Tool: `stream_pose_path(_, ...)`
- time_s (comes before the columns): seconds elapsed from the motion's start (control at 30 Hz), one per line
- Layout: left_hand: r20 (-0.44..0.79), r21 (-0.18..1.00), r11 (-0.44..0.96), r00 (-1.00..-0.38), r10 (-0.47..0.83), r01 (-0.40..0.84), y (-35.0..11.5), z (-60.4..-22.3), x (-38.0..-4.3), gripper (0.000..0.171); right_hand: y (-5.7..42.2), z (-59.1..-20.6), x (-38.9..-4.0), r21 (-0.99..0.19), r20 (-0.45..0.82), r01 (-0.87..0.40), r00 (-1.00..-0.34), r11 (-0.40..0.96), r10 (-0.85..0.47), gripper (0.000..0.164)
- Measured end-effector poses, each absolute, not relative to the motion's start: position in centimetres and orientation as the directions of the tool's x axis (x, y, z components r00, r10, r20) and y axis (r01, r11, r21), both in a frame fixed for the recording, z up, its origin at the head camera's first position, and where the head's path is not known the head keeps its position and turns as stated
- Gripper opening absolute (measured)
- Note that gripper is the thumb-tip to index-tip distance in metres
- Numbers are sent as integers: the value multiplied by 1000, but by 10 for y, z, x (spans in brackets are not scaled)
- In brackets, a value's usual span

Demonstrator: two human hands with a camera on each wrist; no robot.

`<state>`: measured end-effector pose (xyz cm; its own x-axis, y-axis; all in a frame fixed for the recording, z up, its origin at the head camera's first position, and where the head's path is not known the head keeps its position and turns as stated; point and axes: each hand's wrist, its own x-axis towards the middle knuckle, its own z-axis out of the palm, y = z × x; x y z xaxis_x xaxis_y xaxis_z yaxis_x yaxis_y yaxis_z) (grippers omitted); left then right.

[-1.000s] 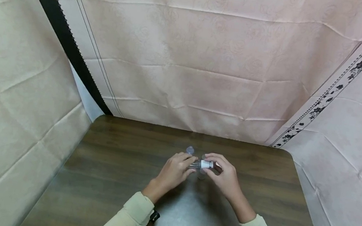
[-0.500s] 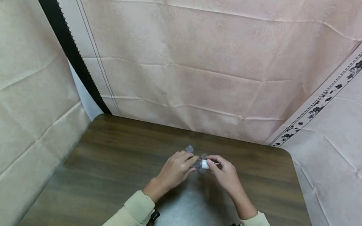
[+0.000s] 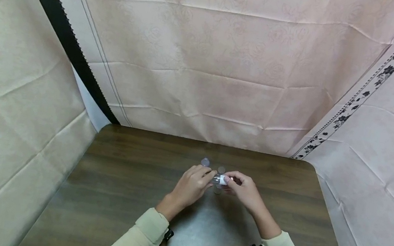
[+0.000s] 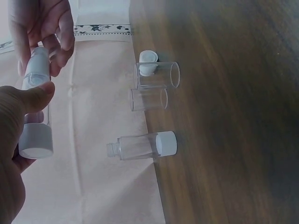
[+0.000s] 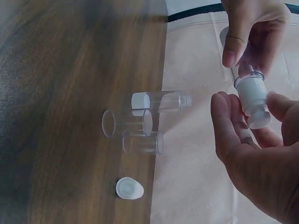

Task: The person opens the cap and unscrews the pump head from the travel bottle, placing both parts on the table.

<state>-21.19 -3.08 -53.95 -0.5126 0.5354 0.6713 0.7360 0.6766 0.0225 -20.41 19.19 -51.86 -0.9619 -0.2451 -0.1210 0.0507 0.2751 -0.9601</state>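
Note:
My left hand [image 3: 192, 184] grips a small clear bottle with a white base [image 4: 36, 141], thumb laid along its side. The bottle is tilted on its side above the table, its white pump top [image 5: 252, 95] pointing toward my right hand [image 3: 243, 190]. Thumb and fingers of my right hand pinch this pump top from either side. In the right wrist view a thin tube shows inside the clear body just behind the white collar. Part of the bottle is hidden behind my left fingers.
On the wooden table [image 3: 129, 180] stand a second clear bottle with a white base [image 4: 138, 146], a larger clear cap [image 5: 127, 123], a smaller clear cap [image 4: 148, 100] and a loose white pump part [image 5: 129, 188]. Cloth sheets [image 3: 205, 57] hang behind the table.
My right thumb has moved from beside the pump top onto its white collar, and the spread fingers have drawn in round it. My left hand has stayed nearly still.

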Motion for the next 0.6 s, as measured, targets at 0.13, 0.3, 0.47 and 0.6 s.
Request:
stream_pose_path(0.13, 670, 61, 671, -529, 521, 739, -31, -541, -211, 37, 190, -522, -204, -963, -98, 34, -968, 269, -231, 30)
stream_pose_path(0.3, 666, 94, 671, -547, 507, 736, -31, -543, -211, 38, 188, -523, -203, -963, -70, 12, -975, 268, -210, 26)
stream_pose_path(0.47, 654, 114, 674, -566, 502, 730, -31, -543, -211, 38, 186, -523, -201, -952, -21, -36, -983, 304, -185, 25)
stream_pose_path(0.6, 647, 127, 673, -575, 500, 729, -31, -542, -211, 38, 186, -523, -200, -934, 21, -79, -986, 350, -166, 25)
